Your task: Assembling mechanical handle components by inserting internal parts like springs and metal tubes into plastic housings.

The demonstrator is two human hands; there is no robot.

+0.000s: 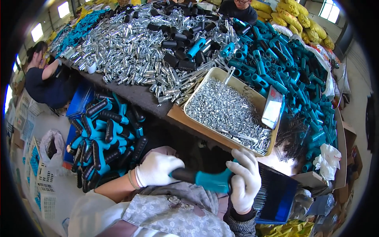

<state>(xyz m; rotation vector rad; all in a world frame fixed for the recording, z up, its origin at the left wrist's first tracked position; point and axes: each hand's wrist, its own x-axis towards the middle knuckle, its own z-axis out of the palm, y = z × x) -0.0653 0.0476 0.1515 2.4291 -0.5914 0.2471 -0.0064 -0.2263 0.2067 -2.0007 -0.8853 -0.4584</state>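
Over my lap I hold a teal tool handle (211, 181) with a black grip, lying nearly level. My left hand (158, 169), in a white glove, is closed round the black grip end. At the teal end, the gloved fingers and thumb of my right hand (244, 179) close on it and partly hide that end. Just beyond my hands, a cream tray (275, 138) full of small metal pins or rivets rests on cardboard at the table edge. A flat metal strip stands in the tray's far corner. A phone (272, 108) leans on the tray's right side.
Metal parts (130, 51) and teal tubular parts (260, 67) are heaped on the table. At left, a blue crate (81, 98) holds black-gripped teal handles (108, 132). Dark springs (290, 132) lie right of the tray. A blue bin (282, 201) sits by my right arm. Two people work nearby.
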